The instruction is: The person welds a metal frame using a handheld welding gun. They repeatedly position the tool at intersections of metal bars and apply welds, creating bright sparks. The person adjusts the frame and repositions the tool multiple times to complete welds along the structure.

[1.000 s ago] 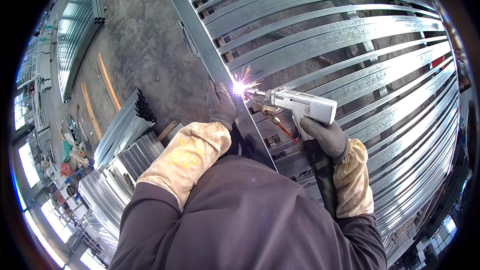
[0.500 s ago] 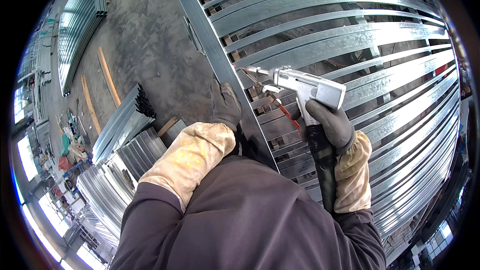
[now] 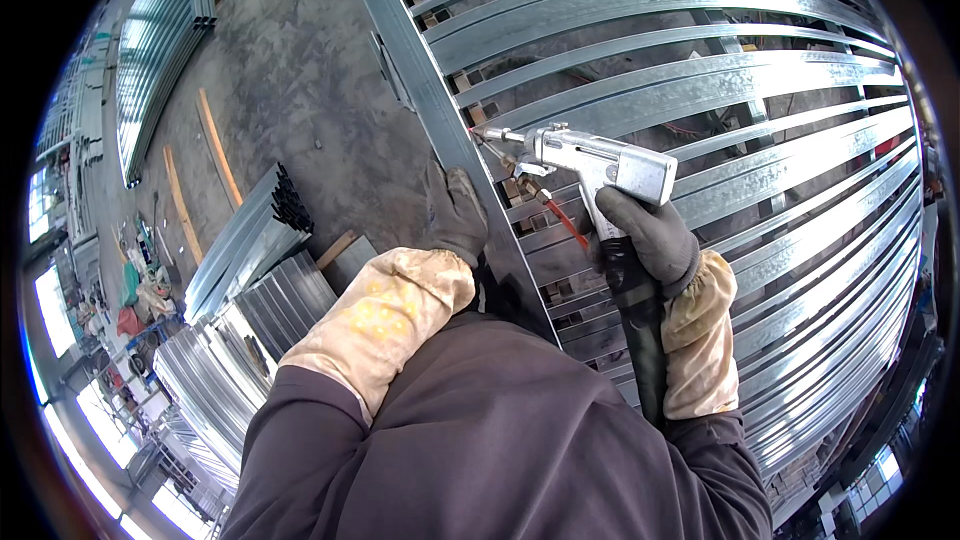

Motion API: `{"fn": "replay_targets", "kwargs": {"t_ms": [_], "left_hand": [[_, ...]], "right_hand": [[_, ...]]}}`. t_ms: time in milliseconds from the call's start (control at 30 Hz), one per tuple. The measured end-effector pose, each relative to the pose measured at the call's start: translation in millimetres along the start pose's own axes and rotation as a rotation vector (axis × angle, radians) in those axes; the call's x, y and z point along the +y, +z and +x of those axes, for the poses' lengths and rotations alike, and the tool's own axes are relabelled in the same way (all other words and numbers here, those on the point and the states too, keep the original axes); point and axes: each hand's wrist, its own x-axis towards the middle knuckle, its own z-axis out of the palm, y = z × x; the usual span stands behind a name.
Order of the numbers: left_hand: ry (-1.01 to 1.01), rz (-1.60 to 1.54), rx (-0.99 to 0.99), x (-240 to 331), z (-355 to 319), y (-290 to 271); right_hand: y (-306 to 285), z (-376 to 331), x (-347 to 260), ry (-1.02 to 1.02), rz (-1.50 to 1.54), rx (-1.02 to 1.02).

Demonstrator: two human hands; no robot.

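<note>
A silver pistol-shaped welding gun (image 3: 600,162) is gripped in my right hand (image 3: 652,238), which wears a dark grey glove. Its slim nozzle reaches left to the inner edge of a long galvanized steel rail (image 3: 440,105), close to where a cross tube meets it. Whether the tip touches the metal I cannot tell. A thin feed tube with a red section (image 3: 565,224) runs beneath the nozzle, and a black-sleeved cable (image 3: 640,340) drops from the handle. My left hand (image 3: 457,212), gloved too, lies against the rail's outer side, fingers stretched out and holding nothing.
Many parallel galvanized tubes (image 3: 650,70) fill the right side as a frame. On the concrete floor to the left lie wooden strips (image 3: 218,148), a bundle of steel profiles (image 3: 240,230) and stacked metal sections (image 3: 290,300). Another tube stack (image 3: 165,60) sits at the far left.
My right hand has carried the welding gun slightly left and away from me, bringing the nozzle closer to the rail. My left hand stays at its place by the rail.
</note>
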Motion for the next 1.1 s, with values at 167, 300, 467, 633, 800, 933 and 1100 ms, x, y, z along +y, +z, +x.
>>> {"fn": "replay_targets", "kwargs": {"t_ms": [167,300,467,633,800,933,1100], "left_hand": [[0.032,-0.035,-0.012,16.8,6.1,-11.5],[0.059,-0.074,-0.018,28.8,7.4,-14.7],[0.073,-0.027,0.010,22.3,8.4,-12.6],[0.053,-0.039,0.007,25.3,7.5,-12.4],[0.042,-0.063,-0.037,27.0,9.1,-16.7],[0.032,-0.046,-0.047,25.0,9.1,-16.5],[0.091,-0.065,0.011,27.5,9.5,-13.7]], "right_hand": [[2.2,2.0,-2.0,0.000,0.007,-0.016],[0.6,0.5,-3.0,0.026,0.011,-0.033],[-1.1,2.2,-0.3,0.005,-0.016,-0.040],[-0.3,1.6,0.5,0.025,0.009,-0.025],[-2.4,1.7,3.1,-0.007,0.020,-0.041],[-0.7,1.2,1.7,0.020,0.031,-0.033],[-4.6,5.2,4.5,-0.051,-0.030,-0.061]]}}
